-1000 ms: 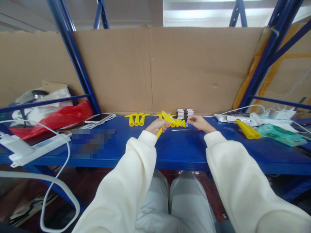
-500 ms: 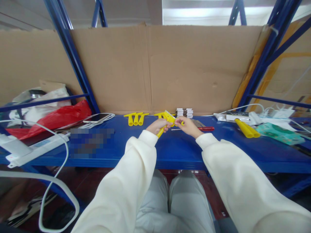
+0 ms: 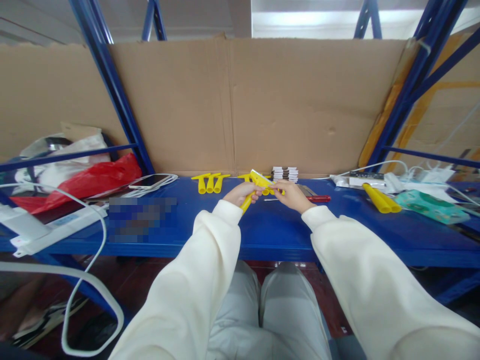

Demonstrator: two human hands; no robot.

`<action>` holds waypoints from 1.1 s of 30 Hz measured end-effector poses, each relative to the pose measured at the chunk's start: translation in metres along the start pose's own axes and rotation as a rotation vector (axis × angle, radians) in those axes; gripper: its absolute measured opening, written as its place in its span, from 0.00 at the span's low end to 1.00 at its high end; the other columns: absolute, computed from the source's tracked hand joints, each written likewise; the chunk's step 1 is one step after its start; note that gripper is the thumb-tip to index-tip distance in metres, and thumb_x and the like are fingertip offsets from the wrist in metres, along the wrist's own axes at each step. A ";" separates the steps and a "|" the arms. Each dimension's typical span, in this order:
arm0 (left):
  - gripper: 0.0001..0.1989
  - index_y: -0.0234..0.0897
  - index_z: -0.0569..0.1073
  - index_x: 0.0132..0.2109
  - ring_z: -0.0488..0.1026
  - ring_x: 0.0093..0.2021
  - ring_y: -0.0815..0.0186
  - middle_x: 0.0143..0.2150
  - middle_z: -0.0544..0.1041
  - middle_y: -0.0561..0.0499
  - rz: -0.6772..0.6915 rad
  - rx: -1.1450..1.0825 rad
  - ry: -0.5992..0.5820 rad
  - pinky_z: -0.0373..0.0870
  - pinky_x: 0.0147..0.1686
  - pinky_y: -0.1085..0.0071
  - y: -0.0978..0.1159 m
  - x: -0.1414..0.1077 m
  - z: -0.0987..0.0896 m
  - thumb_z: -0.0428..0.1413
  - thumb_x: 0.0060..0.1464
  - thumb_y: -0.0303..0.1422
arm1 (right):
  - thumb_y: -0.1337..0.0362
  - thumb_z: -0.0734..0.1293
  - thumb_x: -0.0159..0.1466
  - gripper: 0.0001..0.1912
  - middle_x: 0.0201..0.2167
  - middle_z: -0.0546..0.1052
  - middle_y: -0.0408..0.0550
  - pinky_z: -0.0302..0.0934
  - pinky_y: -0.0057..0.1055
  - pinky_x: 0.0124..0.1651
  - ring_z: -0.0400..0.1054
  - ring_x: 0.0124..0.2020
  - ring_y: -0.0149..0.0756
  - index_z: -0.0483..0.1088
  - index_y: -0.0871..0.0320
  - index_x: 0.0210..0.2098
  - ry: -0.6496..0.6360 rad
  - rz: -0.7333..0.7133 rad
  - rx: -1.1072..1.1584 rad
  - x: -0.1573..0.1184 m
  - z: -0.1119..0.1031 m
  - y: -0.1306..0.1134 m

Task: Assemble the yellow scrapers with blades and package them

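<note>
My left hand point(image 3: 243, 194) is closed round the handle of a yellow T-shaped scraper point(image 3: 261, 185), held tilted above the blue table. A pale strip, seemingly its blade, shows along the top edge of its head. At the head's right end, my right hand point(image 3: 294, 195) pinches with thumb and fingers, which partly hide that end. Three similar yellow T-shaped pieces point(image 3: 210, 186) lie to the left. Another yellow T-shaped piece point(image 3: 244, 178) shows partly behind the held one. Just beyond my right hand stands a stack of small white-and-dark pieces point(image 3: 285, 174). A red-handled screwdriver point(image 3: 318, 199) lies beside that hand.
Yellow tubes point(image 3: 380, 199) and a teal packet point(image 3: 431, 206) lie at the right. On the left are a phone point(image 3: 150, 181), a white power strip point(image 3: 60, 230) and a red bag point(image 3: 93, 182). A cardboard sheet point(image 3: 300, 105) walls off the back.
The scraper's head has turned slightly in my hands, so more of its yellow length and its top strip show. Both hands keep their hold, and the things on the table stay put.
</note>
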State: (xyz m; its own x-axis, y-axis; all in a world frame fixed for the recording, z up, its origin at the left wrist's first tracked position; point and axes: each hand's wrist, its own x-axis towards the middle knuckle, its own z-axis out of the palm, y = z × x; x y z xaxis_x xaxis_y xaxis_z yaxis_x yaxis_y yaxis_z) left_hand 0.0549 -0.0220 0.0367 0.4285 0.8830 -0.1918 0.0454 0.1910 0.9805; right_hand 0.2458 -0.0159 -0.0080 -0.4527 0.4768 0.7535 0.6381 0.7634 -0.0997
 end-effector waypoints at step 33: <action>0.13 0.37 0.61 0.27 0.53 0.13 0.79 0.16 0.59 0.61 0.115 0.154 -0.025 0.47 0.14 0.81 0.002 -0.006 -0.012 0.59 0.51 0.22 | 0.67 0.55 0.69 0.08 0.33 0.73 0.52 0.57 0.34 0.35 0.67 0.32 0.40 0.64 0.56 0.37 -0.018 0.089 -0.294 0.004 -0.009 -0.016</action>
State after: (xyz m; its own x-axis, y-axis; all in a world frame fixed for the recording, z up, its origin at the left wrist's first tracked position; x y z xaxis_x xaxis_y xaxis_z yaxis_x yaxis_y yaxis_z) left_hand 0.0414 -0.0215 0.0391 0.4610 0.8839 -0.0793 0.1315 0.0203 0.9911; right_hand 0.2389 -0.0300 0.0024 -0.3961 0.5460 0.7383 0.8275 0.5608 0.0292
